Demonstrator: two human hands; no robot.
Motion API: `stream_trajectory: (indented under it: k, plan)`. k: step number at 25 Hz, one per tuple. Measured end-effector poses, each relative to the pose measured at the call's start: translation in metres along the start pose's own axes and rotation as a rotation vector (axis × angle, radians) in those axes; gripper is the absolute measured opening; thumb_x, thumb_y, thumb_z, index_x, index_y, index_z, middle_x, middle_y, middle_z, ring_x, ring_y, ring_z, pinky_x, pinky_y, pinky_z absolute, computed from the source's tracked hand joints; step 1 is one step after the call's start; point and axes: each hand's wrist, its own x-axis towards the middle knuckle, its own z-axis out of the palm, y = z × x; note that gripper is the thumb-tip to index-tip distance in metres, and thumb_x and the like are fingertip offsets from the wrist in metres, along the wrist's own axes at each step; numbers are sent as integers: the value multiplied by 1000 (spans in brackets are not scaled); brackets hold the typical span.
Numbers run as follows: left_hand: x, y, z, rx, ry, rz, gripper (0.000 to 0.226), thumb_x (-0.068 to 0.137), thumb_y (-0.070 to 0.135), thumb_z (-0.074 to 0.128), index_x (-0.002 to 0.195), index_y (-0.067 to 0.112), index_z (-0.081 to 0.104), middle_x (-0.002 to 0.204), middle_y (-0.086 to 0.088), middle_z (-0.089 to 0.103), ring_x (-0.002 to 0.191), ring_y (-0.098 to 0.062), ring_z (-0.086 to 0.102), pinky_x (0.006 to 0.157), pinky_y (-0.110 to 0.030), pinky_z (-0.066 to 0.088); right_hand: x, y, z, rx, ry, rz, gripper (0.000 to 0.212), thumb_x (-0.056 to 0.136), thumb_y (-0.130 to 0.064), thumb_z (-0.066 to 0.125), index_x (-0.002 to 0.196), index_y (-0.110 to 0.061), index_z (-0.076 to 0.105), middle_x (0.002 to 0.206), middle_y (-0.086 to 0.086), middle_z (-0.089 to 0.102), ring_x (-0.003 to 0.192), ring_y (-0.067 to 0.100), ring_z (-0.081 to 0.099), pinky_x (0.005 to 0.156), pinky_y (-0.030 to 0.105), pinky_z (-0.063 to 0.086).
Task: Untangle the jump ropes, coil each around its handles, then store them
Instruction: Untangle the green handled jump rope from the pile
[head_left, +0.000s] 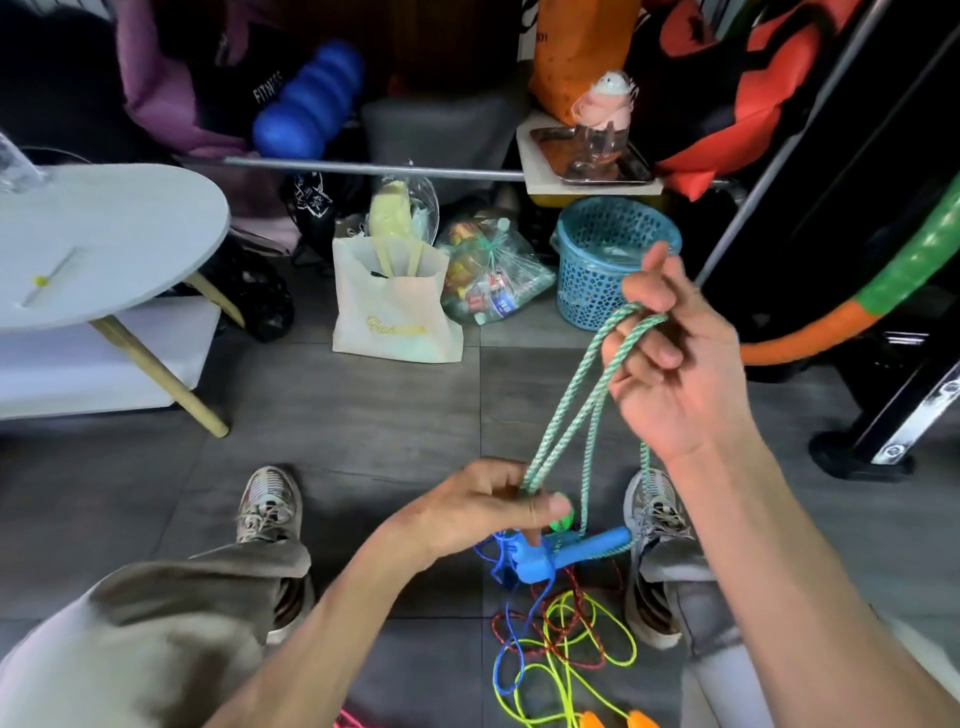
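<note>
Pulling the green rope (566, 410) between my hands: right hand (675, 358) pinches its loops up high, left hand (488, 506) squeezes them low. Other ropes (566, 639) lie tangled near my feet, none stored.

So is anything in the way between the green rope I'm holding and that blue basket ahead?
Nothing visible stands between them. The green rope hangs between the right hand and left hand; only bare floor lies before the blue basket.

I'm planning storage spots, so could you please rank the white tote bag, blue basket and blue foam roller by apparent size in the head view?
1. White tote bag
2. Blue basket
3. Blue foam roller, though it sits farther back, so this is unsure.
</note>
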Motion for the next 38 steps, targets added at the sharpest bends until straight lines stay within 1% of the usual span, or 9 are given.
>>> stream_trajectory:
  k: [4,8,11,14,17,22,25,28,38]
  plan:
    - [4,0,-10,356,337,-51,43,93,45,58,62,15,56,52,4,57,47,-5,48,55,-19,40,3,-19,-9,-14,74,-137,18,102,-24,38,102,-21,56,68,-9,52,40,3,42,36,13,32]
    - [2,20,-23,-557,448,58,49,101,47,37,63,15,37,51,-3,33,47,-17,28,62,-34,32,6,-20,-6,-199,252,-40,13,93,-19,54,105,-17,59,89,0,64,54,7,47,47,20,38]
    - [-9,38,-36,-1080,318,177,48,102,48,26,73,17,46,58,-1,39,51,-14,37,64,-32,35,4,19,-9,-842,362,245,26,90,-20,63,115,-15,58,112,6,63,85,17,61,68,38,55]
    - [-14,43,-41,-1034,344,225,48,102,49,23,90,17,56,73,-5,60,65,-17,56,71,-34,49,-9,69,-9,-1235,173,516,45,82,-38,67,124,-24,61,119,-5,65,109,14,61,98,42,48]
    - [-16,43,-45,-1076,401,228,46,102,48,25,94,16,57,75,-5,64,66,-17,60,69,-35,51,-14,82,-15,-1022,-107,681,15,88,-33,63,98,-34,73,99,-11,73,99,12,63,91,40,48]
    - [-32,45,-56,-902,371,280,53,101,49,25,112,13,62,96,-8,71,88,-22,67,98,-48,45,-18,109,-40,-1504,-294,595,17,96,-25,58,104,-18,71,98,-5,70,80,0,62,70,15,50]
    - [-35,35,-65,-368,571,154,60,85,63,55,120,15,63,116,-3,70,109,-14,65,109,-43,39,-16,118,-37,-1215,-92,490,21,99,-20,54,91,-8,69,83,3,69,60,6,62,64,22,55]
    - [-35,25,-60,57,395,66,56,72,54,75,117,22,66,111,7,72,106,-6,65,105,-37,45,-6,99,-24,-711,37,319,28,90,-28,55,89,-4,69,72,9,70,54,14,62,57,26,55]
    - [-17,8,-17,291,226,79,36,72,36,80,102,34,61,96,12,69,88,-9,67,84,-32,55,-4,54,5,-360,205,104,28,94,-26,47,91,-4,63,67,8,71,37,9,45,39,19,37]
